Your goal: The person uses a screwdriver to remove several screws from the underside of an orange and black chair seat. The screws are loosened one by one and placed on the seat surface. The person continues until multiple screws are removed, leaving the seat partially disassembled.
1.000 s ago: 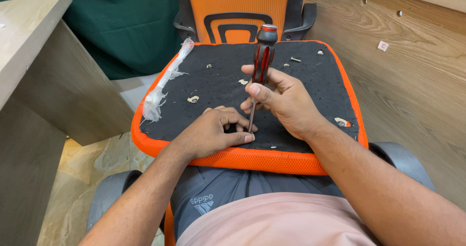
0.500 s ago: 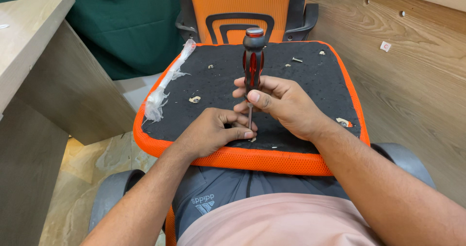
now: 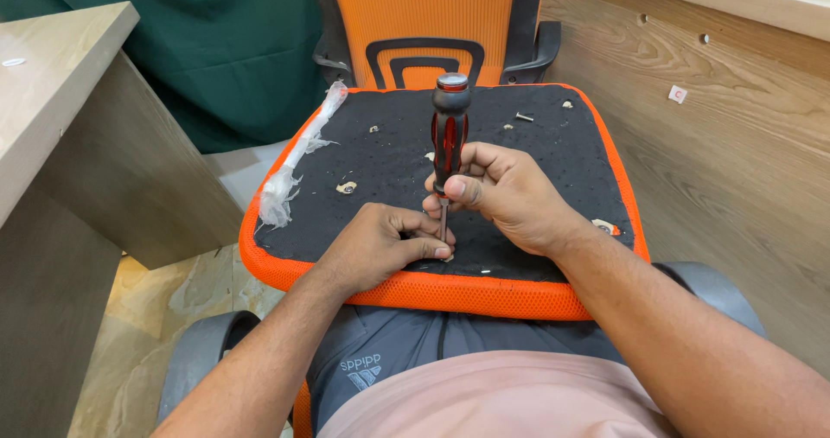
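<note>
An upturned chair seat (image 3: 536,157), black underneath with an orange mesh rim, lies across my lap. My right hand (image 3: 506,196) grips a red and black screwdriver (image 3: 450,131) that stands upright, its tip on the seat's near edge. My left hand (image 3: 380,243) rests on the seat, thumb and forefinger pinched around the shaft's tip; whatever lies under them is hidden.
A loose screw (image 3: 525,117) and small fittings (image 3: 346,187) lie on the black underside. A strip of torn clear plastic (image 3: 290,170) hangs along its left edge. An orange chair back (image 3: 428,14) stands behind, a wooden desk (image 3: 60,144) left, a wooden panel (image 3: 735,144) right.
The screwdriver has swung from a rightward tilt to upright, and my right hand slid lower on its handle. My left hand stays pinched at the tip.
</note>
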